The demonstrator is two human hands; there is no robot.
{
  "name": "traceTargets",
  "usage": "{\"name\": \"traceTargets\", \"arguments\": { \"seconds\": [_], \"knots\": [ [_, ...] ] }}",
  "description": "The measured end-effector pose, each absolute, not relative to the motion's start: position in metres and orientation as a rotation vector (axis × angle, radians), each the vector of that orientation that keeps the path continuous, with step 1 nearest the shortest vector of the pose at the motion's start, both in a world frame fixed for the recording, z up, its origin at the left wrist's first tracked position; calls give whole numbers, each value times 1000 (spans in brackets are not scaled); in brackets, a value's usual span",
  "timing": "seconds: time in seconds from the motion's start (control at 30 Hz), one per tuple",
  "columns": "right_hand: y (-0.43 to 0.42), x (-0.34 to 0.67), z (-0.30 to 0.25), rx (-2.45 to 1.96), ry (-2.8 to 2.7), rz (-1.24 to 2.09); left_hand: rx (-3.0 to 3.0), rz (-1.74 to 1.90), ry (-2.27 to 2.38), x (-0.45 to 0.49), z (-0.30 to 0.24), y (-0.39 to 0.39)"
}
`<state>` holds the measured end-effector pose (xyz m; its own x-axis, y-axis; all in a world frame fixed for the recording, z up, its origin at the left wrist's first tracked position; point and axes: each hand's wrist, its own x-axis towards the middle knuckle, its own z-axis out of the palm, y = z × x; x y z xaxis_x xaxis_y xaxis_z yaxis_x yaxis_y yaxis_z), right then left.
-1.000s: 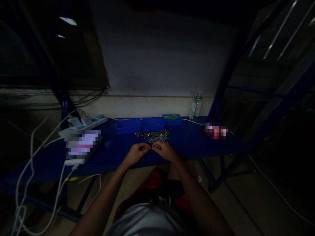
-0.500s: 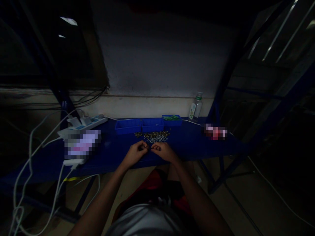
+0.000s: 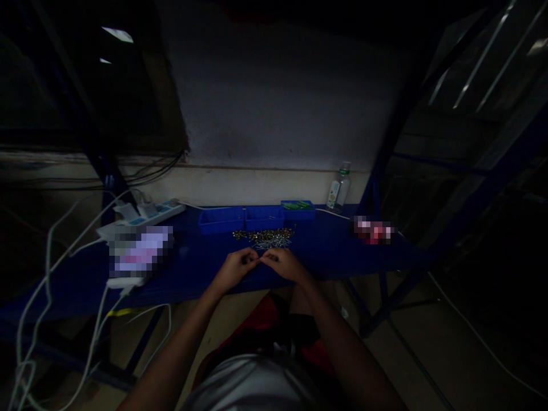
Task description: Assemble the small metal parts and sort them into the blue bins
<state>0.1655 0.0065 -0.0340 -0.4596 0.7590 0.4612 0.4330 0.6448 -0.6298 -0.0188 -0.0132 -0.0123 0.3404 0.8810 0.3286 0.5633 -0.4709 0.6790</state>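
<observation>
Above the front part of the blue table (image 3: pixel 184 268), my left hand (image 3: pixel 240 266) and my right hand (image 3: pixel 282 264) meet fingertip to fingertip. Both are closed in a pinch; whatever sits between the fingers is too small and dark to name. Just beyond them lies a pile of silvery, screw-like pins (image 3: pixel 276 242). Behind that spreads a heap of small brass-coloured pieces (image 3: pixel 268 234), with a few more off to its left. Two blue trays, a left one (image 3: pixel 220 228) and a middle one (image 3: pixel 263 224), stand behind the heaps.
A smaller blue tray (image 3: pixel 298 215) holds green items. Behind it to the right stands a clear bottle (image 3: pixel 342 191). At left are a white power strip (image 3: pixel 160 214), a blurred-out object (image 3: pixel 141 251) and hanging white cables (image 3: pixel 49 285). Another blurred-out reddish object (image 3: pixel 373 230) lies at right.
My hands have come together; the small gap between their fingertips has closed. The view has shifted slightly, while the trays and heaps stay in place.
</observation>
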Motion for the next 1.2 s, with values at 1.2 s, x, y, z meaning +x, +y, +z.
{"name": "traceTargets", "arguments": {
  "seconds": [1.2],
  "knots": [
    [8, 164, -34, -915, -2089, 655, 2097, 943, 1217, -22, -18, -9]
  ]
}}
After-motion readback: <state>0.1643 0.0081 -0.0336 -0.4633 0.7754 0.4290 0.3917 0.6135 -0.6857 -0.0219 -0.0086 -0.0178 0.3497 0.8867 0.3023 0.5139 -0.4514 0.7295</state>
